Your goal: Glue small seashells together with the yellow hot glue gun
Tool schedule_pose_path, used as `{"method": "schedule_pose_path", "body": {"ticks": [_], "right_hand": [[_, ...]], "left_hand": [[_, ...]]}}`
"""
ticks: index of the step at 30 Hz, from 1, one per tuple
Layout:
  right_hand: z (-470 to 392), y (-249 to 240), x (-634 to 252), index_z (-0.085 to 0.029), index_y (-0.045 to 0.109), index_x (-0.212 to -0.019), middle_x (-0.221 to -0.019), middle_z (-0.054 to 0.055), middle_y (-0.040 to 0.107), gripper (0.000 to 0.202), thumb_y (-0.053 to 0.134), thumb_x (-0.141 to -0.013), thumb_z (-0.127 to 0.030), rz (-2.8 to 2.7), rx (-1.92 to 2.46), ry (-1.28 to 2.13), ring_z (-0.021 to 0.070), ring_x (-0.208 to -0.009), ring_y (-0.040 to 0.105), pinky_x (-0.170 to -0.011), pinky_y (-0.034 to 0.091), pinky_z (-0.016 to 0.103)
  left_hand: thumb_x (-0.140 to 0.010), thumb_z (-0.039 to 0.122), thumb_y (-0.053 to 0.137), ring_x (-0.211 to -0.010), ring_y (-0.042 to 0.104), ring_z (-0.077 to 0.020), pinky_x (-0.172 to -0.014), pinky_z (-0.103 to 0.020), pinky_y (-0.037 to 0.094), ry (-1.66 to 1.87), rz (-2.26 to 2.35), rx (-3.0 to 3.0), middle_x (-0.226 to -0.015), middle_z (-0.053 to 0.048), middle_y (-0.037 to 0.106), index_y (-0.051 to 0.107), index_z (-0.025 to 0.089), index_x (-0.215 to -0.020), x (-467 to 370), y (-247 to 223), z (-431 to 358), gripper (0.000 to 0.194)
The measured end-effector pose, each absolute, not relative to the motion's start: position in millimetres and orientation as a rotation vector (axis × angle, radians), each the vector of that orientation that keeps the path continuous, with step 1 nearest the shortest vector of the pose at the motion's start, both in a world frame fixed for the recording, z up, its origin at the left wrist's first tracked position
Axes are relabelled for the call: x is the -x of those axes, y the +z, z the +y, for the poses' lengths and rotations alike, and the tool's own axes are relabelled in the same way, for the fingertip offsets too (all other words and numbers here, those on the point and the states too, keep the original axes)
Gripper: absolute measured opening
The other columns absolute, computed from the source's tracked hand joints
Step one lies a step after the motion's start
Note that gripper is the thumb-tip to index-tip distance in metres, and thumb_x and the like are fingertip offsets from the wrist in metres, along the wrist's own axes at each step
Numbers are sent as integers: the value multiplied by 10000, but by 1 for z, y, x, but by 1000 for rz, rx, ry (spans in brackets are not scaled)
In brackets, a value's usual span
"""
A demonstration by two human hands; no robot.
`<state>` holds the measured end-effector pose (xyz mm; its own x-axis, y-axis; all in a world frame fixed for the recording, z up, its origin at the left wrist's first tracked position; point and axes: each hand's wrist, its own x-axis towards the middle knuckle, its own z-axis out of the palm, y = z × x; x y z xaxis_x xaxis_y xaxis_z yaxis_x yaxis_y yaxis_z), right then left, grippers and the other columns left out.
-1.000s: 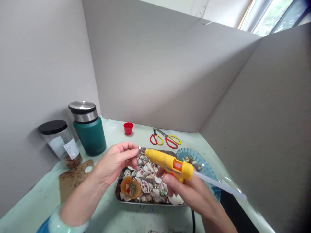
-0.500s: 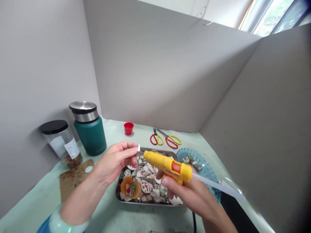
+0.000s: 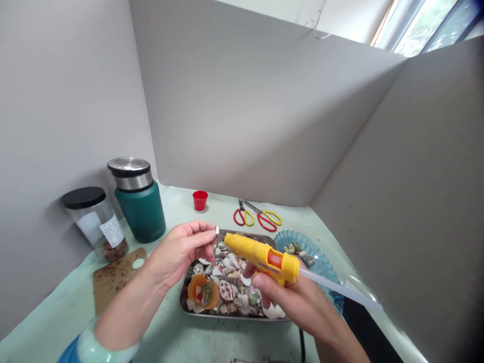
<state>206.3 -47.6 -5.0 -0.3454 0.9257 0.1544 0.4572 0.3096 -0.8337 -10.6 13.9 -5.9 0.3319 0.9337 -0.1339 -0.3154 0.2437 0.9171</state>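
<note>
Above the tray (image 3: 227, 317) of shells (image 3: 228, 291), a small white piece (image 3: 217, 230) was pinched by the left hand (image 3: 185, 249); a yellow glue gun (image 3: 257, 252) was gripped by the right hand (image 3: 289, 296). Skin could be burned if the nozzle (image 3: 227, 239) was brought nearer.

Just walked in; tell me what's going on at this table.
A person's left hand pinches a tiny white piece between thumb and fingers. Their right hand grips a yellow plastic glue gun, its front end pointed toward that piece; a long translucent glue stick sticks out of its back. Below lies a rectangular metal tray heaped with mixed seashells. A translucent blue fluted dish holding small pieces sits to the right.
</note>
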Motion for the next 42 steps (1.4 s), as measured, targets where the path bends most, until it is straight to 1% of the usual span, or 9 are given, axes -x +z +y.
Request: {"method": "schedule_pose_path", "body": {"ticks": [4,9,16,24,29,31,34,40,42], "right_hand": [[-48,-5,-207,-208,622,-873,-755,23,609,203,521,-867,-384,-1931,1224,932,126,-560,531,-477,467,253],[-47,-6,-207,-210,621,-917,-646,-5,569,238,481,-888,-401,-1906,1239,961,125,-537,532,-493,456,250],[-47,-5,-206,-208,623,-907,-634,-4,579,224,496,-881,-390,-1930,1239,919,128,-526,528,-472,454,249],[-46,-6,-207,-212,615,-925,-822,24,627,205,502,-882,-377,-1984,1232,908,121,-559,524,-496,451,258],[-35,-9,-201,-202,572,-790,-716,7,575,226,511,-868,-405,-2242,1375,619,153,-619,524,-570,406,284],[-28,-19,-196,-198,560,-797,-771,19,587,194,551,-837,-387,-2381,1514,414,171,-669,544,-602,389,292],[-17,-38,-190,-192,564,-903,-915,51,590,174,578,-805,-334,-2536,1737,158,198,-761,580,-654,383,299],[-9,-53,-194,-195,591,-964,-997,64,566,359,656,-729,-458,-2646,1793,120,216,-814,584,-664,394,294],[-10,-47,-191,-198,606,-944,-978,58,577,344,641,-745,-478,-2658,1714,108,217,-829,572,-677,396,297]], "left_hand": [[-683,229,705,-452,524,-88,-498,-212,445,1002,826,-941,-508,14,584,626,121,-777,11,-5,15,163],[-689,228,703,-457,537,-92,-504,-214,451,975,814,-969,-512,15,587,617,127,-770,10,-5,13,156],[-688,231,701,-455,533,-93,-507,-218,453,992,816,-969,-514,12,588,621,125,-775,10,-6,14,159],[-691,233,701,-474,530,-93,-510,-214,447,1036,884,-1005,-518,11,581,625,122,-784,12,-6,16,164],[-678,227,707,-490,529,-95,-518,-232,462,1227,1031,-1061,-565,11,585,618,128,-748,16,-2,16,150],[-677,223,708,-493,532,-93,-517,-235,463,1255,1027,-1058,-593,10,589,617,130,-750,17,1,16,149],[-688,218,700,-490,537,-95,-522,-239,463,1251,1004,-1063,-589,11,593,617,134,-769,18,3,14,144],[-704,218,682,-476,547,-106,-525,-235,456,1240,996,-1069,-518,15,588,614,138,-775,19,5,12,127],[-712,222,674,-471,546,-105,-521,-232,451,1238,981,-1074,-515,17,588,610,140,-776,19,5,11,122]]}}
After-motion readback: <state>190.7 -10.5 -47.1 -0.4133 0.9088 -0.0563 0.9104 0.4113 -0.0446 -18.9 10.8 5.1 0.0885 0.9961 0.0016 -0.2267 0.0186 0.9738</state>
